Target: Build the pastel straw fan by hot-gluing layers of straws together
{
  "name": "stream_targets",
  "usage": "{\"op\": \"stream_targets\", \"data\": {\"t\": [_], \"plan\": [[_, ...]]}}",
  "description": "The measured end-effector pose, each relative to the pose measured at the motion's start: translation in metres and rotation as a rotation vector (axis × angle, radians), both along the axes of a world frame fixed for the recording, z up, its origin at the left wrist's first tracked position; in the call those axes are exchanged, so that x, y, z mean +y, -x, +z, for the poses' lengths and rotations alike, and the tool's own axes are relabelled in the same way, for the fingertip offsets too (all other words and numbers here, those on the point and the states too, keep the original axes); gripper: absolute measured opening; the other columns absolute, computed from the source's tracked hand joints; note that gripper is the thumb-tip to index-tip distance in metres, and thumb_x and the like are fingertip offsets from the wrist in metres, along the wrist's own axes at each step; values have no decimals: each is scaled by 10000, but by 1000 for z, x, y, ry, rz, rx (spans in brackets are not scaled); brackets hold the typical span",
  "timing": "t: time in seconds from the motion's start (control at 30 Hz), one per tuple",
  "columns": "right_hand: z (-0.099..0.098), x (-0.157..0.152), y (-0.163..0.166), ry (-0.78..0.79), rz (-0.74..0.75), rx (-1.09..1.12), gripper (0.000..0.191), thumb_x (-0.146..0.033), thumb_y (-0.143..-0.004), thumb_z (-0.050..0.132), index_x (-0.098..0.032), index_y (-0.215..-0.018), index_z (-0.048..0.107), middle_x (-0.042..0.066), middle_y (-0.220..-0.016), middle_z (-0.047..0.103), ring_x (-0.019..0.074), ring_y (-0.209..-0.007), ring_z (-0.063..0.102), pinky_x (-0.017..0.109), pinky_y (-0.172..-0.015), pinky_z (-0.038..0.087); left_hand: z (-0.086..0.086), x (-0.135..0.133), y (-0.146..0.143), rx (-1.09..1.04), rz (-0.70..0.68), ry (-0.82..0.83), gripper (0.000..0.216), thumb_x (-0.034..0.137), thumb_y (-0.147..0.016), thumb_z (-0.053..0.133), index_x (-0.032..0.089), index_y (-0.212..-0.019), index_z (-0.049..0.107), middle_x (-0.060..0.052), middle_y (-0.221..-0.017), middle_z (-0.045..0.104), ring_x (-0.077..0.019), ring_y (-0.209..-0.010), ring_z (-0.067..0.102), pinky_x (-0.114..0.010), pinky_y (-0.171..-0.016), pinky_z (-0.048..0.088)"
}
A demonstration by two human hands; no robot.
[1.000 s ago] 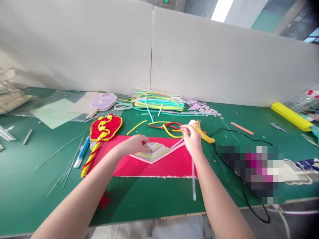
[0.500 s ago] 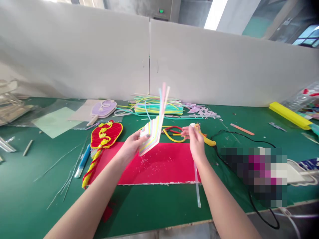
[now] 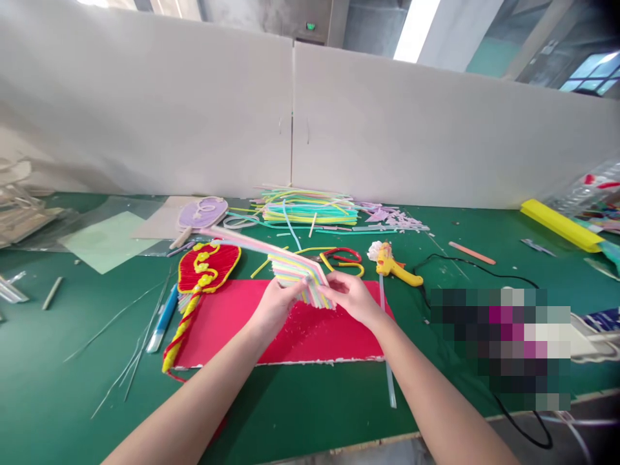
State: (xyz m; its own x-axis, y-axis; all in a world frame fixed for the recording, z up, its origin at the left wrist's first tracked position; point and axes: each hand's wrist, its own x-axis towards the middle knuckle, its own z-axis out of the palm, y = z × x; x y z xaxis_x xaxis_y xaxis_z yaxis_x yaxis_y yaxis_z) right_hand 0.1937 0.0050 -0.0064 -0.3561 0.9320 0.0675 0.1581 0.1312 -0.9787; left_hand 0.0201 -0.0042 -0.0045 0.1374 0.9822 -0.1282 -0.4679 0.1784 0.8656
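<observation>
Both hands hold a piece built of pastel pipe-cleaner strips (image 3: 299,270), bent in stacked rows of white, yellow, pink and blue. My left hand (image 3: 281,300) grips its left lower side, thumb on top. On its right edge, my right hand (image 3: 349,296) pinches with thumb and fingers. Loose strip ends stick out to the upper left, over a red fan-shaped piece (image 3: 227,258) with yellow trim. Under the hands lies a red board (image 3: 227,329) with white specks. A yellow glue gun (image 3: 391,266) with a clear glue stick rests to the right, apart from my right hand.
Red-and-yellow-handled scissors (image 3: 356,255) lie just behind the hands. A pile of colourful strips (image 3: 310,210) lies near the white partition (image 3: 436,129). A lilac fan piece (image 3: 206,212) and a blue brush (image 3: 165,316) are at left. A black cord (image 3: 465,259) runs at right.
My right hand has left the glue gun, which now rests on the table, and has taken hold of the strip piece. The piece has turned, its loose ends swinging from upright to the left.
</observation>
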Motion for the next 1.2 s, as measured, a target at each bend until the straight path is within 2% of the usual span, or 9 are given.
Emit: {"op": "stream_targets", "data": {"t": [0.2, 0.57, 0.67, 0.73, 0.8, 0.9, 0.97, 1.07, 1.2], "plan": [[2, -1, -3, -11, 17, -51, 321, -513, -776, 649, -199, -749, 592, -18, -676, 563, 146, -674, 546, 261, -618, 445, 0, -2, 0, 32, 57, 54, 436, 408, -568, 846, 145, -891, 718, -85, -954, 745, -258, -908, 674, -332, -790, 495], [9, -4, -7, -45, 31, -118, 299, -488, -809, 626, -201, -858, 692, 19, -852, 688, 183, -803, 630, 304, -752, 503, 1, -4, 4, 158, 163, 82, 398, 400, -550, 854, 125, -819, 754, -81, -849, 758, -250, -823, 684, -318, -753, 501], [6, 0, -9, -130, 26, -171, 304, -478, -839, 593, -211, -920, 714, 32, -897, 699, 188, -846, 647, 303, -775, 514, 0, -2, 5, 145, 174, 92, 389, 406, -549, 855, 122, -797, 757, -77, -820, 758, -239, -800, 687, -306, -740, 505], [3, 6, -17, -251, -157, -282, 317, -465, -884, 522, -224, -946, 718, 41, -923, 702, 184, -870, 650, 298, -790, 517, 1, -1, 6, 125, 184, 96, 389, 412, -557, 851, 121, -798, 757, -73, -804, 756, -239, -802, 691, -305, -746, 512], [1, 13, -33, -351, -467, -415, 334, -416, -920, 442, -221, -961, 710, 65, -962, 691, 196, -926, 633, 325, -837, 503, 3, 0, 7, 98, 202, 100, 391, 413, -561, 849, 126, -808, 755, -67, -795, 755, -239, -807, 696, -309, -757, 520], [-3, 22, -66, -340, -805, -541, 312, -233, -868, 433, -161, -1076, 655, 161, -1160, 598, 291, -1159, 500, 494, -1002, 368, 5, 2, 9, 65, 232, 105, 394, 415, -558, 850, 132, -814, 749, -61, -790, 753, -239, -802, 701, -313, -745, 531], [-10, 26, -84, -280, -962, -639, 398, -134, -782, 469, -136, -1154, 610, 211, -1254, 524, 355, -1236, 407, 603, -1014, 274, 5, 3, 9, 51, 241, 107, 404, 414, -552, 852, 132, -820, 745, -64, -791, 752, -244, -800, 703, -317, -732, 536], [-22, 30, -100, -187, -1044, -757, 466, -76, -702, 501, -169, -1145, 611, 193, -1215, 552, 351, -1217, 425, 641, -1016, 224, 3, 4, 10, 44, 238, 109, 420, 403, -542, 858, 126, -835, 740, -66, -771, 751, -248, -788, 706, -321, -728, 538], [-34, 34, -107, -141, -1043, -842, 392, -114, -710, 527, -188, -1073, 654, 141, -1012, 629, 320, -1053, 549, 639, -1000, 245, 3, 5, 10, 42, 247, 105, 415, 398, -544, 858, 125, -832, 735, -66, -778, 751, -249, -804, 706, -318, -731, 539]]}}
